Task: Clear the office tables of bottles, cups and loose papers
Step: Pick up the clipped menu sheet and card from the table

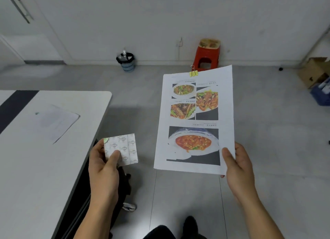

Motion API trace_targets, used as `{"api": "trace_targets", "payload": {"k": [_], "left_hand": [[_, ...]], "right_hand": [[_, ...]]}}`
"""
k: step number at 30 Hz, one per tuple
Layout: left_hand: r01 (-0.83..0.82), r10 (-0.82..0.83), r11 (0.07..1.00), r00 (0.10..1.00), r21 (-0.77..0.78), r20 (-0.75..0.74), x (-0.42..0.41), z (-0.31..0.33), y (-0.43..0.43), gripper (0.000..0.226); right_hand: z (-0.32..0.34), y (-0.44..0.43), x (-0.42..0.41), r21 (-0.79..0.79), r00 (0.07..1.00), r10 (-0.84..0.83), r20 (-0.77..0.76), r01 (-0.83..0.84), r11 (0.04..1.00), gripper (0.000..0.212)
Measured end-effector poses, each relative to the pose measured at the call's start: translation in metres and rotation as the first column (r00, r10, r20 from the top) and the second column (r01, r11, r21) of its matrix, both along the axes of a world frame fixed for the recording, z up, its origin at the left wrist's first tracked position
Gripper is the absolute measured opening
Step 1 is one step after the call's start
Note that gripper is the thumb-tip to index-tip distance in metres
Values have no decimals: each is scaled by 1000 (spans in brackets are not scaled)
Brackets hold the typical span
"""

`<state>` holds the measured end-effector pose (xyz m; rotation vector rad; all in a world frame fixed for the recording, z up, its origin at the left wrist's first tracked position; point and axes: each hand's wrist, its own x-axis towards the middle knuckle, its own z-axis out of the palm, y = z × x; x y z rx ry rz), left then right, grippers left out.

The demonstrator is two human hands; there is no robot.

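Surface: one white table (44, 167) occupies the left of the view, with a dark strip (14, 105) across its far part. The floor (267, 131) is grey tile and the wall (160, 15) is white.

Against the wall stand one small bin (127, 64) with a black liner and one red stool (207, 56). One cardboard box (312, 71) sits on the floor at the far right.

Papers, count two:
- One loose sheet (55, 122) lies flat on the table, printed side not readable.
- One clipped set of pages (194, 121), held over the floor to the right of the table. One yellow binder clip (193, 73) fastens its far edge. The top page carries four food photographs.

Hands: the right hand (239, 167) pinches the near right corner of the clipped set, thumb on top. The left hand (103, 167) grips one small patterned square packet (123, 149) beside the table edge, thumb across its face.
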<state>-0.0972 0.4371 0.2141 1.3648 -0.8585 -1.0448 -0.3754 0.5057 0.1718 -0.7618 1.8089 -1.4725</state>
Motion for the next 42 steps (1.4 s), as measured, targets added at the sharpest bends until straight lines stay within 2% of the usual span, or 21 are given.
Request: {"api": "trace_targets", "payload": {"k": [8,13,21,27,30,34,42], "left_hand": [[-188,189,982,982,25,-24,-18,-19,-188,43],[-222,224,974,974,49,-31,-7,-32,-339,43],[-222,221,975,975,11,36,-6,-5,-555,41],[-357,357,934,934,27,12,-13,-21,-703,42],[-455,455,889,890,41,12,-11,-18,-769,40],[-600,600,800,800,24,9,7,-3,-833,41],[-812,814,579,581,78,10,80,-10,-923,43]], "right_hand": [[-7,-239,-22,13,986,165,-37,-164,986,20],[-11,-398,-20,28,972,236,-18,-235,972,20],[9,-617,-22,-40,966,254,37,-252,967,23],[-18,-793,-18,-50,932,363,25,-361,931,24],[-20,-891,-10,-51,886,462,28,-461,886,26],[-4,-1012,21,-30,775,632,21,-631,775,22],[-5,-1190,139,14,539,842,-5,-842,539,23]]}}
